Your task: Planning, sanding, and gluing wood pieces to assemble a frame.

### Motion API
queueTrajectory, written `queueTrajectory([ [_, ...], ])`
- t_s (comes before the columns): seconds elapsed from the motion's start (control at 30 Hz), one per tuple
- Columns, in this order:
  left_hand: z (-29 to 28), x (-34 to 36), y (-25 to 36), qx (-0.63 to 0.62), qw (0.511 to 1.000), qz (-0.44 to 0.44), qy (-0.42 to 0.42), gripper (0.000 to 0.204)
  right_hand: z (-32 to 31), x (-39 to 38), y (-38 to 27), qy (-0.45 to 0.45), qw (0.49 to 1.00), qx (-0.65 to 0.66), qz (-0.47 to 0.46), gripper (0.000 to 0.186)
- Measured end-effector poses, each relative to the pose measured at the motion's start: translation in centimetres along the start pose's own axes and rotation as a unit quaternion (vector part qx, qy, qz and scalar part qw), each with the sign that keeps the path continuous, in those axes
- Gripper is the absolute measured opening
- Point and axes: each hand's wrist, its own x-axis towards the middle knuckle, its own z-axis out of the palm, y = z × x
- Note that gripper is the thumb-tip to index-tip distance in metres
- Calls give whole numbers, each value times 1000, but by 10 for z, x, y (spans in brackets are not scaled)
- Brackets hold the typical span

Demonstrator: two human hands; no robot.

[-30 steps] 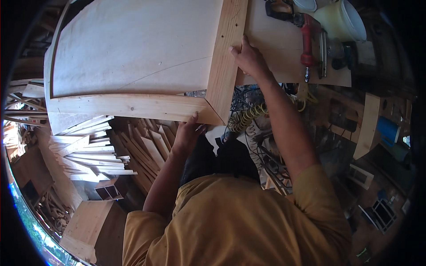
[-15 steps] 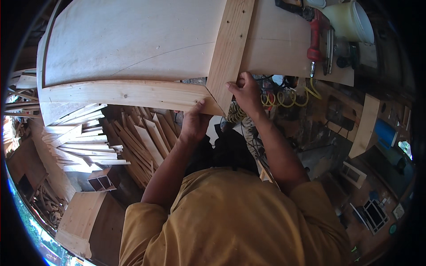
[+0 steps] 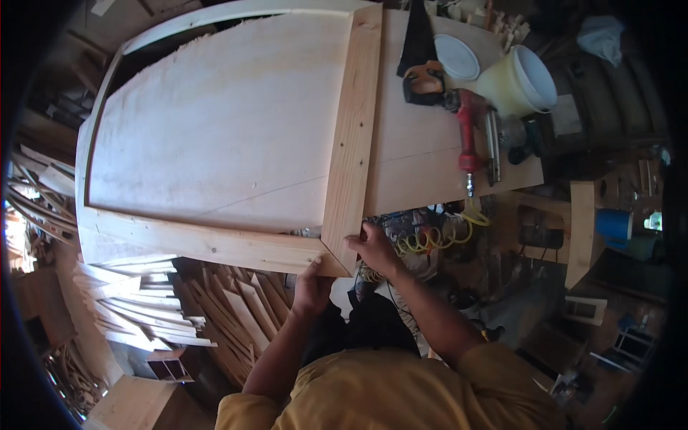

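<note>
Crowded at far right with saw (image 3: 417, 54), red tool (image 3: 467, 140), bucket (image 3: 502, 82). Gripping frame (image 3: 349, 143) with left hand (image 3: 312, 292) and, now nearer than a second ago, right hand (image 3: 375, 249).

Wooden frame (image 3: 350, 136) pale tan, grained; air tool (image 3: 467, 136) red; shirt (image 3: 373, 394) mustard.

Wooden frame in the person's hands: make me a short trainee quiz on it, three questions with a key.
1. True or false: the left hand touches the near rail.
2. The power tool beside the handsaw is mainly: A, blue; B, red; C, white.
3. How many hands are at the frame's angled corner joint?

Key: 1, true; 2, B; 3, two, the left and the right hand.
</note>
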Motion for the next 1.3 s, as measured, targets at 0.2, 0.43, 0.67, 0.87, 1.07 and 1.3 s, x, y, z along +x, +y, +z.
queueTrajectory([
  [0.2, 3, -16, 9, 77, 997, 24, -16, 45, -46, 24, -81, 82, 951, -297, -14, 40],
  [0.43, -11, -56, 88, 615, 761, 192, 74, 21, -78, 172, -116, 198, 930, -264, -163, 97],
  [0.67, 5, -17, 185, 762, 508, 397, 61, 53, -30, 184, -114, 267, 848, -439, -131, 103],
  [0.87, 24, 14, 233, 766, 478, 426, 55, 57, -41, 192, -138, 219, 860, -456, -63, 103],
  [1.07, 117, 158, 325, 809, 335, 483, -16, 68, -87, 272, -146, 262, 869, -402, -120, 96],
  [1.3, 243, 382, 425, 808, 198, 554, 44, 88, -74, 282, -142, 271, 862, -400, -152, 99],
])
